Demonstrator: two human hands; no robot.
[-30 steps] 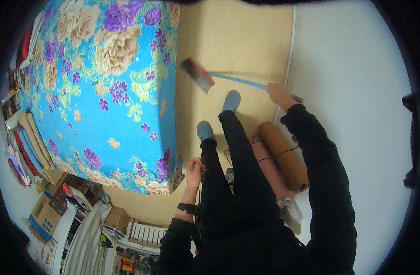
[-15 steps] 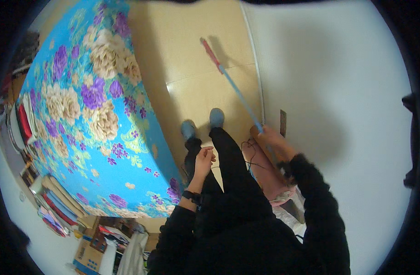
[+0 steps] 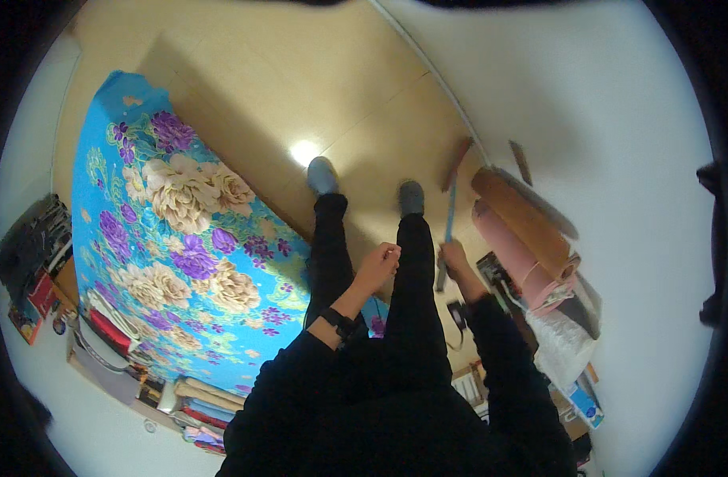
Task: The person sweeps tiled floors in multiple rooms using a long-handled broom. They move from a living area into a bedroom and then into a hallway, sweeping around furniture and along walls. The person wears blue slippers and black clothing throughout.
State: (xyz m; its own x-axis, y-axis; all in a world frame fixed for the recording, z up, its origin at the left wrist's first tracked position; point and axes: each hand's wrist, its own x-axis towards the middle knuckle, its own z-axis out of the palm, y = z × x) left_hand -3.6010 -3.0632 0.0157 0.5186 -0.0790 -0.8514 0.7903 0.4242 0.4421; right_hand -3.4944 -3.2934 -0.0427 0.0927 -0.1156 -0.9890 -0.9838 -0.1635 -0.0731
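My right hand [image 3: 457, 262] is wrapped round a blue pole [image 3: 451, 207] that has a narrow red bar-shaped head [image 3: 457, 164]. Whether it is a mop or a broom I cannot tell. The head is down by the floor, close to the foot of the white wall. A grey end of the pole shows below my fist. In front of my body, my left hand [image 3: 380, 266] has its fingers curled in, with nothing visible in them. It is over my legs, to the left of the pole.
A bed [image 3: 189, 238] with a blue flowered cover fills the left side. Brown and pink rolls [image 3: 527, 254] lean along the white wall [image 3: 618, 199] at the right. Folded cloths [image 3: 201, 409] are stacked at the lower left. Tiled beige floor [image 3: 300, 71] stretches ahead.
I have turned leftward and stepped. The pole's head has come from far ahead to close by the wall, nearer my right foot. My left hand stays curled before me.
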